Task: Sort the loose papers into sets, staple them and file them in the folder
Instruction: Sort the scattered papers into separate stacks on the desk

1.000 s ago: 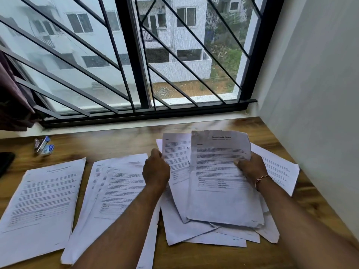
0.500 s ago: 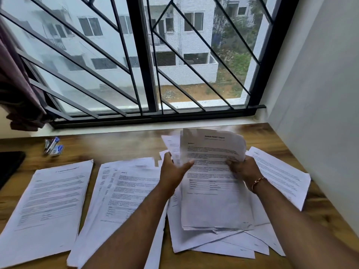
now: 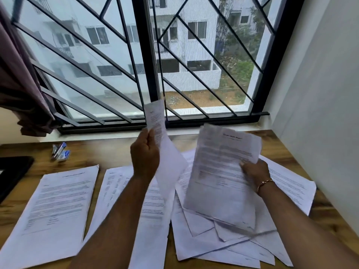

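Two hands work above a wooden desk (image 3: 281,144) under a barred window (image 3: 145,65). The left hand (image 3: 144,154) pinches one sheet (image 3: 167,158) between thumb and curled fingers. The sheet is lifted clear of the desk, with its top edge against the window and its lower end hanging over the papers. The right hand (image 3: 254,170), with a bracelet (image 3: 264,183) at the wrist, grips the right edge of a printed page (image 3: 221,177), thumb on its face. Motion blur hides whether more pages lie behind it. This page tilts upward, its lower edge over the loose pile (image 3: 204,243) of overlapping sheets on the right of the desk. Two neater stacks lie flat: a left stack (image 3: 56,208) and a middle stack (image 3: 114,183) partly under the left forearm. A stapler (image 3: 60,151) sits near the sill, apart from the papers. A dark flat object (image 3: 13,171) at the left edge is possibly the folder.
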